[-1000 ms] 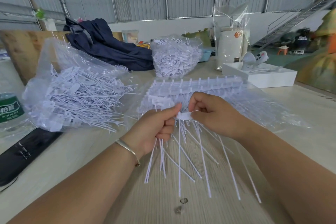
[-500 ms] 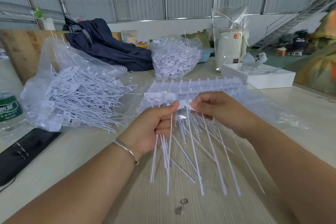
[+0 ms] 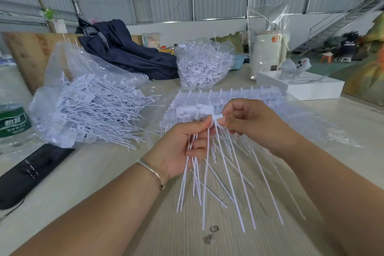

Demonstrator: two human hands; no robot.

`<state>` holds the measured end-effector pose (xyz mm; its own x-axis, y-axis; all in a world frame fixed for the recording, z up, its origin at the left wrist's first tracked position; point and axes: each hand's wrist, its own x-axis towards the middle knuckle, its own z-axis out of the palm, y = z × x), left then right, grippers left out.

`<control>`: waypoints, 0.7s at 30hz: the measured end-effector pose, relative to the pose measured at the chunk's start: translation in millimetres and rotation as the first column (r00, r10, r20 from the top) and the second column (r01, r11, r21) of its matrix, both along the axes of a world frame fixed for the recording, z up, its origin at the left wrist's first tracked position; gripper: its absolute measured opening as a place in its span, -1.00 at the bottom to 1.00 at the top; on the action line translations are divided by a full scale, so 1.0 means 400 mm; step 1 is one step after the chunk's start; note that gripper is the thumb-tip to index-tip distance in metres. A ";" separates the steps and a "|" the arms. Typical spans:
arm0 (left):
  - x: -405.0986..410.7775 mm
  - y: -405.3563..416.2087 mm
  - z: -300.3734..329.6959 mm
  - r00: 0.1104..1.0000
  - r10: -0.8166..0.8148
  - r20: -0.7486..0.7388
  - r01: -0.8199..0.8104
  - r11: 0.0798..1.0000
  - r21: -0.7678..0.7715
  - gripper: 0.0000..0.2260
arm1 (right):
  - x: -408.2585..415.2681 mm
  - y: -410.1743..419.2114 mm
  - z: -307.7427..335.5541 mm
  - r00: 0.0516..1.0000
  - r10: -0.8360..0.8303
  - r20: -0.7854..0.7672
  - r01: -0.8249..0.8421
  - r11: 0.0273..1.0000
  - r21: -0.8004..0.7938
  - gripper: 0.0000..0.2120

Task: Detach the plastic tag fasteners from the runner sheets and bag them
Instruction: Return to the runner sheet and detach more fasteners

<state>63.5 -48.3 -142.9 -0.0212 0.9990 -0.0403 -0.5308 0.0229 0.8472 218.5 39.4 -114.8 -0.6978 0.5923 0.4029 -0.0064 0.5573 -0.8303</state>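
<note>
Head view is showing the left hand (image 3: pixel 182 147) gripping a bunch of white tag fasteners (image 3: pixel 209 183), their thin tails fanning down above the wooden table (image 3: pixel 124 183), while the right hand (image 3: pixel 247 122) is pinching a fastener head at the top of the bunch. Just behind the hands, a runner sheet (image 3: pixel 224 97) is lying in clear plastic, and a bag of loose fasteners (image 3: pixel 87 108) is sitting to the left.

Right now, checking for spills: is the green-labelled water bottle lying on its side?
No, the water bottle stands upright at the table's left edge.
</note>
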 end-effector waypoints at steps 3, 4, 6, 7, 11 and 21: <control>-0.007 0.005 0.008 0.991 0.103 -0.083 -0.104 0.995 -0.010 -0.87 | 0.000 0.011 -0.005 0.995 -0.085 -0.044 0.085 0.996 0.013 -0.81; -0.008 0.005 0.010 0.987 0.121 -0.109 -0.123 0.992 -0.015 -0.88 | 0.003 0.013 -0.004 0.994 -0.091 -0.064 0.092 0.996 0.009 -0.82; -0.010 0.005 0.011 0.969 0.171 -0.177 -0.179 0.984 -0.028 -0.86 | 0.007 0.015 -0.001 0.991 -0.093 -0.094 0.094 0.996 0.002 -0.89; -0.012 0.006 0.009 0.957 0.198 -0.212 -0.209 0.977 -0.032 -0.85 | 0.008 0.015 0.000 0.991 -0.089 -0.101 0.089 0.996 -0.003 -0.94; -0.016 0.008 0.003 0.914 0.235 -0.332 -0.260 0.965 -0.033 -0.80 | 0.011 0.014 -0.002 0.997 -0.053 -0.050 0.050 0.998 -0.049 -0.95; -0.025 0.007 0.004 0.793 0.196 -0.577 -0.276 0.960 -0.052 -0.66 | 0.029 0.026 0.017 0.993 -0.082 0.083 0.092 0.988 -0.124 -0.74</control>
<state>53.5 -45.6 -141.2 -0.3141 0.9466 -0.0729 0.0327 0.0875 0.9956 230.3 49.7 -108.1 -0.6676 0.6951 0.2669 0.1042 0.4422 -0.8909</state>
